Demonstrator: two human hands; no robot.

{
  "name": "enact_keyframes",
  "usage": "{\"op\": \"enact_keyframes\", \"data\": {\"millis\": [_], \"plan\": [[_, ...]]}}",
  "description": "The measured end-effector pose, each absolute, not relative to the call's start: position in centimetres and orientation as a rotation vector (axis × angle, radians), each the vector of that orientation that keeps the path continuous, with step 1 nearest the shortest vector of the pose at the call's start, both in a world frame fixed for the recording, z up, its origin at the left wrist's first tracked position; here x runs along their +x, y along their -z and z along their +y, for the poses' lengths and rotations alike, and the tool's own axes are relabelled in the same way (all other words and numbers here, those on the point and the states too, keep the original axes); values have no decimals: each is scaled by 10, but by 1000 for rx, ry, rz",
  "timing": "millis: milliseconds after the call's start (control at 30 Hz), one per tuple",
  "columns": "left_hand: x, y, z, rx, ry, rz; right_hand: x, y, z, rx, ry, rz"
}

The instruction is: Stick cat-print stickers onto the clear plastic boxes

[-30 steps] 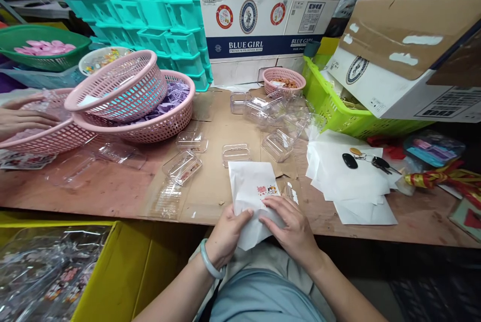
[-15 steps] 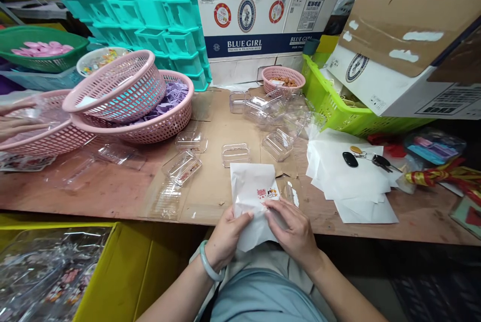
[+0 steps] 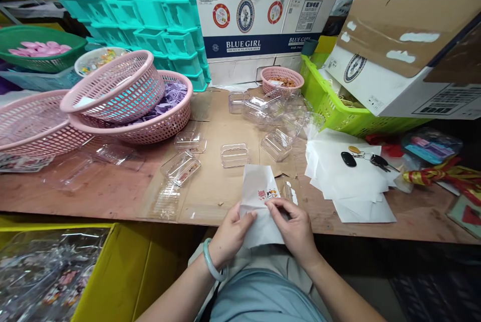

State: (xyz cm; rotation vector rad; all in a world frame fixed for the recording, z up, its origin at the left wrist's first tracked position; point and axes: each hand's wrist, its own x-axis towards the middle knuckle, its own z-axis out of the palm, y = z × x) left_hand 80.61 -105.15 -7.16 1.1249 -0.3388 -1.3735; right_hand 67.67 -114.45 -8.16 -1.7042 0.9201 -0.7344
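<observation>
A white sticker sheet point(image 3: 259, 179) with a small cartoon cat and red print is held up over the table's front edge. My left hand point(image 3: 235, 231) is closed on its left side, thumb on top; a pale bangle is on that wrist. My right hand point(image 3: 295, 229) is closed, thumb and forefinger pinched on the sheet just below the print. Whether a sticker edge is lifted there I cannot tell. Beyond the sheet lies a clear plastic case point(image 3: 235, 155). Another clear case point(image 3: 182, 167), with a printed sticker on it, rests to the left.
More clear cases point(image 3: 263, 109) are heaped at the back. White sheets point(image 3: 349, 181) with keys point(image 3: 379, 162) on them lie right. Pink baskets point(image 3: 139, 131) stand left, a lime crate point(image 3: 349, 119) back right. A yellow box point(image 3: 124, 272) with packed cases is below left.
The sheet has shifted slightly right and looks narrower, its left side drawn in by my left hand. My right fingertips have closed to a pinch. Another person's hand at the far left has gone from view.
</observation>
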Motion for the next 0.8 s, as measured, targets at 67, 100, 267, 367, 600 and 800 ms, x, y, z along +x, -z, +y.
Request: {"op": "enact_keyframes", "data": {"millis": [67,100,267,367,600,800], "plan": [[807,72,-1052,1143,1379,-293,677,83,-1156,-1405,785,1013],[808,72,-1052,1156,1384,-267,676,84,-1165,-1241,846,1037],[812,65,-1041,1283,1207,-347,664,68,-1208,-835,1318,987],[809,51,-1028,1483,609,-485,664,48,-1200,-1222,1593,1007],[810,38,-1050,1131,1095,-499,699,54,-1145,-2515,1134,346],[831,49,-1063,1150,1077,-488,713,68,-1159,-1642,834,759]]}}
